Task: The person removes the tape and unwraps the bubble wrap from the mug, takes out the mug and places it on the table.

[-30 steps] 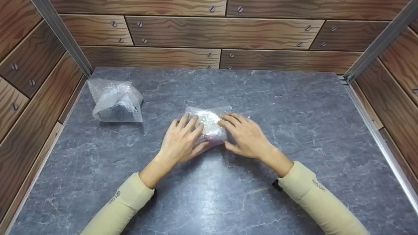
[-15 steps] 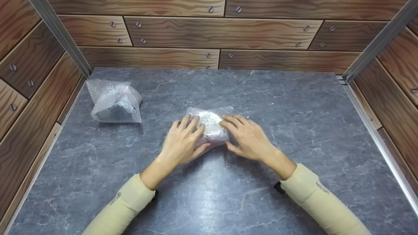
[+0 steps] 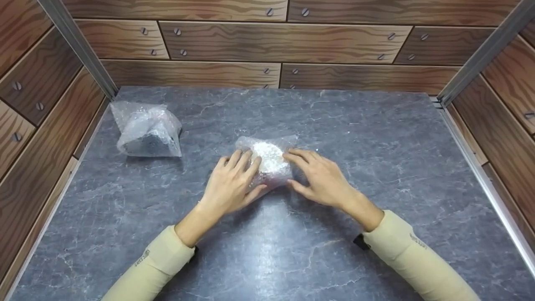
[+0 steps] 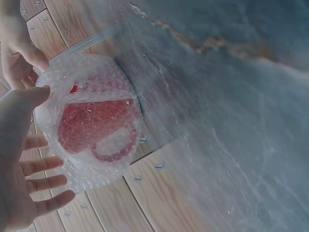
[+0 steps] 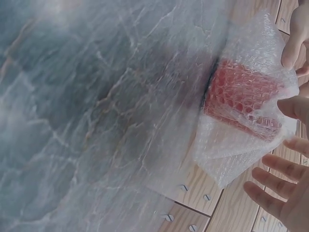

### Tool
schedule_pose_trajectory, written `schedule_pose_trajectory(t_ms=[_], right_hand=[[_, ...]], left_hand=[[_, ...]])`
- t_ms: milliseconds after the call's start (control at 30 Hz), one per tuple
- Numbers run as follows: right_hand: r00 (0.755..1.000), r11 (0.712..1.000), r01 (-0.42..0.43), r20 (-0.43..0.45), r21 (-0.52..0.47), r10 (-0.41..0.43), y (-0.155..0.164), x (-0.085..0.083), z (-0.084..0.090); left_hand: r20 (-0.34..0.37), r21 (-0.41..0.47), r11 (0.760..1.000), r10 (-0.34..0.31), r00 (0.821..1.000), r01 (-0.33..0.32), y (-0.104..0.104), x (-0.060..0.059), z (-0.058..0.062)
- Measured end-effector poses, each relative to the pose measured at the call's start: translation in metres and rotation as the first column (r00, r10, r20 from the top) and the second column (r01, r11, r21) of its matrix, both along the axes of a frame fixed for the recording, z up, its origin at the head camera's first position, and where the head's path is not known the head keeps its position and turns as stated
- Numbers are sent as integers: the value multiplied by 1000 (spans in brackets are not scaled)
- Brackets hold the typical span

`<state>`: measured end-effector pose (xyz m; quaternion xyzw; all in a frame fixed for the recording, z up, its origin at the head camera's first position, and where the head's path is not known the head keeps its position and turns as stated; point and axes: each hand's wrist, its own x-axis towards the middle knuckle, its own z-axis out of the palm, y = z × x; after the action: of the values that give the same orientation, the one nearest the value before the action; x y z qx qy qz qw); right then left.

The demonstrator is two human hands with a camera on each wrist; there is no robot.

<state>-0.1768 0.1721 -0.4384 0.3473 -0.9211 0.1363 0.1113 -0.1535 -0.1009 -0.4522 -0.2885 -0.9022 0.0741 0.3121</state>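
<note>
A red mug (image 4: pixel 89 123) wrapped in bubble wrap (image 3: pixel 272 161) sits on the table between my hands; its handle shows through the wrap in the left wrist view. My left hand (image 3: pixel 228 184) lies along the bundle's left side, fingers spread and thumb at the near edge. On the other side, my right hand (image 3: pixel 324 177) has its fingertips at the wrap's right edge, with the thumb near its front corner. Neither hand's fingers curl round the bundle. In the right wrist view the mug's red wall (image 5: pixel 236 92) shows through the bubbles.
Another bubble-wrapped bundle (image 3: pixel 150 131), whitish with a dark patterned front, stands at the back left of the grey marbled table (image 3: pixel 376 133). Wood-patterned panels (image 3: pixel 288 42) enclose the back and sides. Metal rails (image 3: pixel 77 48) run up the corners.
My right hand has drawn slightly to the right, and its fingers have eased off the top of the bundle. My left hand has shifted slightly. The mug bundle stays in place.
</note>
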Motion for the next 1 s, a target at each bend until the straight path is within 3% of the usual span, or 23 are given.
schedule_pose_trajectory(t_ms=[267, 467, 733, 1000], right_hand=[[998, 997, 42, 47, -69, -39, 3, 4, 4], [984, 981, 118, 147, -154, -96, 3, 8, 8], [926, 932, 236, 354, -274, -131, 1, 11, 13], [861, 861, 334, 496, -384, -113, -6, 6, 15]], left_hand=[[-62, 16, 998, -51, 997, 52, -3, 4, 1], [-84, 38, 996, -82, 993, 85, -5, 7, -1], [-73, 45, 995, -81, 994, 84, -5, 8, -3], [-65, 56, 995, -80, 995, 84, -5, 7, -5]])
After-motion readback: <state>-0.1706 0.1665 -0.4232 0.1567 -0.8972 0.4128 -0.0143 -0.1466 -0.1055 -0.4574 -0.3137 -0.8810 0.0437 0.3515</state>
